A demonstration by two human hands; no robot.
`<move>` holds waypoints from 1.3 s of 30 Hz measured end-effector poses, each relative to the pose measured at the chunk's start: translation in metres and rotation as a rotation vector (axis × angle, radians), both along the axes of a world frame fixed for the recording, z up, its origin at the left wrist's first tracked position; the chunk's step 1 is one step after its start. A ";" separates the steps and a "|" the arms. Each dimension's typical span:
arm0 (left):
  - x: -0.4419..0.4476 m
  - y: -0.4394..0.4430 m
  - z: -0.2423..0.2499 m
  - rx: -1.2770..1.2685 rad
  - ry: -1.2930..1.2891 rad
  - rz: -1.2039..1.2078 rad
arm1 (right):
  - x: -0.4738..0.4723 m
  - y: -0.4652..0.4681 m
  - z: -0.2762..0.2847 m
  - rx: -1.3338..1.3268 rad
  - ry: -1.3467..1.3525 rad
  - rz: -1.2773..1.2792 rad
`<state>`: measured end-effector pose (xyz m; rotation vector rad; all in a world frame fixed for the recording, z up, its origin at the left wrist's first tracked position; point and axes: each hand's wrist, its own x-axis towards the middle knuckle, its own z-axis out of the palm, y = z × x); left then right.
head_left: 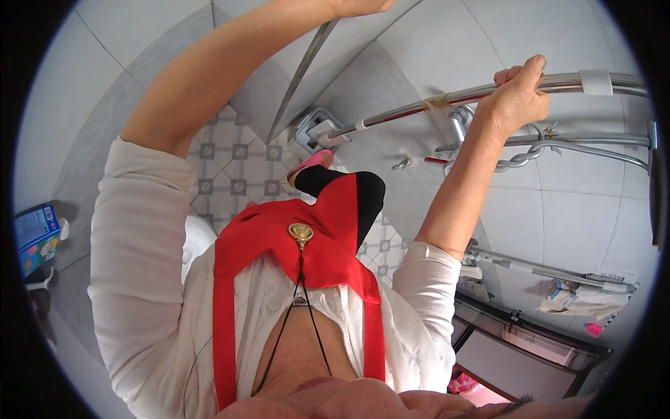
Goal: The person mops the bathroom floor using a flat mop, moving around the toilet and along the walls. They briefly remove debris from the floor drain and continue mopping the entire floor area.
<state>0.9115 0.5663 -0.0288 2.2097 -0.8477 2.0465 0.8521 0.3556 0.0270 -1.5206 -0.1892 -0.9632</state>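
My right hand (515, 102) is closed around a shiny metal pole (398, 114). The pole has brown tape around it below my fist and a white band (595, 82) above. It slants down to the floor corner, where its lower end meets a grey and white plastic container (316, 131); whether it stands inside cannot be made out. My left hand (361, 6) is raised at the top edge of the view, and most of its fingers are cut off. Just below it runs the edge of a grey metal strip (303, 76) along a wall corner.
A chrome shower mixer (459, 118) with a coiled hose (523, 157) is mounted behind my right forearm. Low on that wall is a small tap (403, 163). A towel rail (549, 272) carries cloths. To the left stands a blue box (37, 238). Patterned tiles (238, 152) cover the floor.
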 end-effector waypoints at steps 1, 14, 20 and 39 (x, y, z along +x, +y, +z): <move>0.000 0.000 0.000 -0.004 -0.007 0.003 | 0.002 0.000 0.000 0.028 0.026 -0.004; -0.005 0.002 0.000 -0.007 -0.004 0.033 | 0.020 -0.020 0.026 0.179 0.081 0.028; -0.002 0.003 -0.003 -0.016 -0.003 -0.003 | 0.013 -0.015 0.034 0.021 -0.052 0.006; -0.003 0.005 -0.001 -0.009 0.003 -0.031 | 0.021 -0.012 0.031 -0.061 -0.074 -0.105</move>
